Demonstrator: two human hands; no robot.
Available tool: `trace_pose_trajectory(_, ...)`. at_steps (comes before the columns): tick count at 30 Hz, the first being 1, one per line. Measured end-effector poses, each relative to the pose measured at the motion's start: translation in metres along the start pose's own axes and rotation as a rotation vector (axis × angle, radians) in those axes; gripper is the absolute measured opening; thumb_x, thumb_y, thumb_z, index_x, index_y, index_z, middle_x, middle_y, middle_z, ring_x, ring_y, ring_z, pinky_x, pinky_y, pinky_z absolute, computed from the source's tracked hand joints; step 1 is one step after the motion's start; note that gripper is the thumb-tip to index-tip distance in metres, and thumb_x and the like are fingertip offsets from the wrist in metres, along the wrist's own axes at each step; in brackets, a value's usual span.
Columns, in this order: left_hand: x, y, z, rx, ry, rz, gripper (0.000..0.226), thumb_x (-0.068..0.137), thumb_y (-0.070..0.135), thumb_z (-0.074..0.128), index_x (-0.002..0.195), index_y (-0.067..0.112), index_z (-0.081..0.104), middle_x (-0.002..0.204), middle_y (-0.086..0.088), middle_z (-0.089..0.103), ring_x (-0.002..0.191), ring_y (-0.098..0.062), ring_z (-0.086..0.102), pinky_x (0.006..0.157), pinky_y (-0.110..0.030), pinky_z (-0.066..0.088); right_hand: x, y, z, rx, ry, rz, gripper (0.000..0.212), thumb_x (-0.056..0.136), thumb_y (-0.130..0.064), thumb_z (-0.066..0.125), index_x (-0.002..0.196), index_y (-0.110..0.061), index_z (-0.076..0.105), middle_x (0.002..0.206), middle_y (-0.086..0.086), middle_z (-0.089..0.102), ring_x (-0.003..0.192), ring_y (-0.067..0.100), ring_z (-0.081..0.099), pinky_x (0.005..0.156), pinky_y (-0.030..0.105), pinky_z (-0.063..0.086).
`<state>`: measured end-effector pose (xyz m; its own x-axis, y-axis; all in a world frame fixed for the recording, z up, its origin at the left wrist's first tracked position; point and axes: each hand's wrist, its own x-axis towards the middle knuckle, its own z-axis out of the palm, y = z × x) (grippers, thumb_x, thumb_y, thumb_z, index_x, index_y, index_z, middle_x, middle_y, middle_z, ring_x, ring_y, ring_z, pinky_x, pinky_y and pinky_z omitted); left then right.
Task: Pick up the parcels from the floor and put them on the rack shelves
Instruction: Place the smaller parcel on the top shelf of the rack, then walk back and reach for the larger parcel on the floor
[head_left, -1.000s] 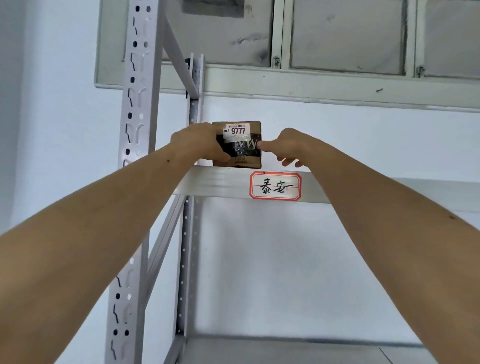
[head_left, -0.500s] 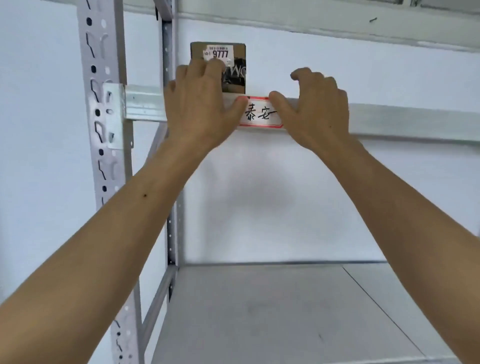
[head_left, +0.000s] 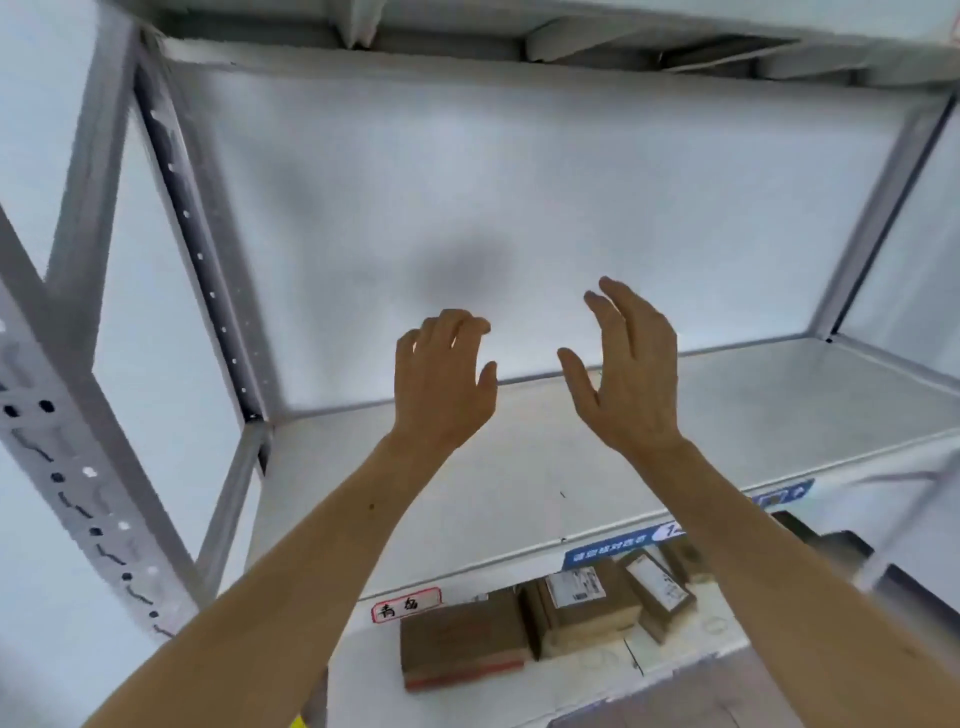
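My left hand (head_left: 441, 382) and my right hand (head_left: 628, 374) hang side by side in the air over a bare grey rack shelf (head_left: 519, 488). Both are open, fingers spread, holding nothing. On the shelf below lie several brown cardboard parcels: a flat one with a red edge (head_left: 462, 642), one with a white label (head_left: 582, 603) and a narrower labelled one (head_left: 657, 587). The parcel numbered 9777 on the upper shelf is out of view.
A perforated grey upright (head_left: 78, 467) stands at the left, and a diagonal brace (head_left: 208, 249) runs behind it. The underside of the upper shelf (head_left: 519, 31) spans the top. A red-framed label (head_left: 406, 604) and a blue strip (head_left: 623, 545) mark the shelf's front edge.
Both hands let go of the 9777 parcel on the upper shelf and dropped away. The view tilted down to the middle shelf and the parcels below.
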<state>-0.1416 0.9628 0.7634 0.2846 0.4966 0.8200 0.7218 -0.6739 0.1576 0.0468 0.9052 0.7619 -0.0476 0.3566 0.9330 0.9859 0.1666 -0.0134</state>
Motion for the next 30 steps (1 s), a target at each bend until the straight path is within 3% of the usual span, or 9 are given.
trace_pose_trajectory(3,-0.026,0.021,0.052,-0.06,-0.267,-0.01,0.036,0.079,0.02,0.072,0.113,0.01,0.065,0.116,-0.006,0.065,0.104,-0.03,0.063,0.089,-0.043,0.046,-0.066,0.032,0.0,-0.144,-0.227,0.143,0.049,0.09,-0.028,0.06,0.132,-0.003,0.05,0.141,0.019,0.05,0.125,0.035,0.05,0.102,0.046,0.041)
trace_pose_trajectory(5,-0.043,0.042,0.081,-0.104,-0.416,0.029,0.036,0.086,0.024,0.067,0.119,0.011,0.063,0.124,-0.005,0.063,0.114,-0.027,0.059,0.099,-0.041,0.043,-0.108,0.043,-0.008,-0.238,-0.357,0.245,0.052,0.088,-0.029,0.062,0.132,-0.005,0.049,0.14,0.018,0.05,0.125,0.035,0.049,0.104,0.047,0.042)
trace_pose_trajectory(7,-0.065,0.066,0.11,-0.138,-0.524,0.142,0.036,0.089,0.027,0.066,0.122,0.012,0.062,0.13,-0.004,0.062,0.121,-0.026,0.057,0.105,-0.039,0.042,-0.149,0.049,-0.02,-0.321,-0.467,0.357,0.055,0.085,-0.028,0.066,0.132,-0.007,0.047,0.14,0.017,0.05,0.126,0.036,0.048,0.105,0.049,0.041)
trace_pose_trajectory(10,-0.103,0.1,0.144,-0.162,-0.652,0.412,0.037,0.085,0.027,0.07,0.118,0.011,0.066,0.126,-0.006,0.065,0.119,-0.026,0.06,0.103,-0.041,0.045,-0.207,0.05,-0.043,-0.431,-0.578,0.548,0.057,0.083,-0.027,0.067,0.133,-0.008,0.046,0.141,0.016,0.05,0.129,0.035,0.046,0.107,0.05,0.04)
trace_pose_trajectory(16,-0.193,0.151,0.174,-0.155,-0.972,0.831,0.044,0.082,0.031,0.07,0.12,0.013,0.059,0.124,-0.006,0.062,0.107,-0.026,0.062,0.092,-0.042,0.052,-0.32,0.007,-0.111,-0.616,-0.681,0.924,0.061,0.075,-0.028,0.073,0.127,-0.007,0.05,0.133,0.014,0.055,0.122,0.034,0.051,0.1,0.045,0.046)
trace_pose_trajectory(19,-0.243,0.17,0.172,-0.159,-1.116,0.981,0.043,0.084,0.032,0.066,0.122,0.013,0.057,0.126,-0.006,0.06,0.112,-0.027,0.059,0.092,-0.041,0.05,-0.37,-0.035,-0.145,-0.674,-0.726,1.101,0.063,0.075,-0.031,0.073,0.128,-0.008,0.05,0.133,0.012,0.053,0.123,0.033,0.049,0.1,0.044,0.045)
trace_pose_trajectory(24,-0.32,0.204,0.148,-0.133,-1.341,1.12,0.047,0.09,0.028,0.064,0.131,0.009,0.049,0.13,-0.009,0.058,0.115,-0.028,0.059,0.087,-0.037,0.052,-0.436,-0.112,-0.201,-0.741,-0.759,1.337,0.07,0.07,-0.033,0.077,0.129,-0.01,0.046,0.132,0.011,0.054,0.123,0.032,0.05,0.098,0.044,0.047)
trace_pose_trajectory(26,-0.348,0.217,0.136,-0.133,-1.396,1.155,0.045,0.09,0.029,0.065,0.128,0.009,0.051,0.128,-0.009,0.06,0.115,-0.027,0.059,0.09,-0.037,0.052,-0.458,-0.14,-0.223,-0.761,-0.76,1.419,0.072,0.069,-0.034,0.078,0.129,-0.011,0.045,0.132,0.01,0.055,0.122,0.032,0.051,0.098,0.043,0.047)
trace_pose_trajectory(30,-0.404,0.246,0.1,-0.142,-1.484,1.208,0.034,0.093,0.021,0.061,0.122,0.007,0.049,0.126,-0.006,0.057,0.116,-0.027,0.054,0.082,-0.033,0.043,-0.5,-0.194,-0.271,-0.795,-0.794,1.542,0.074,0.064,-0.035,0.08,0.127,-0.01,0.051,0.129,0.011,0.058,0.118,0.031,0.055,0.095,0.043,0.05)
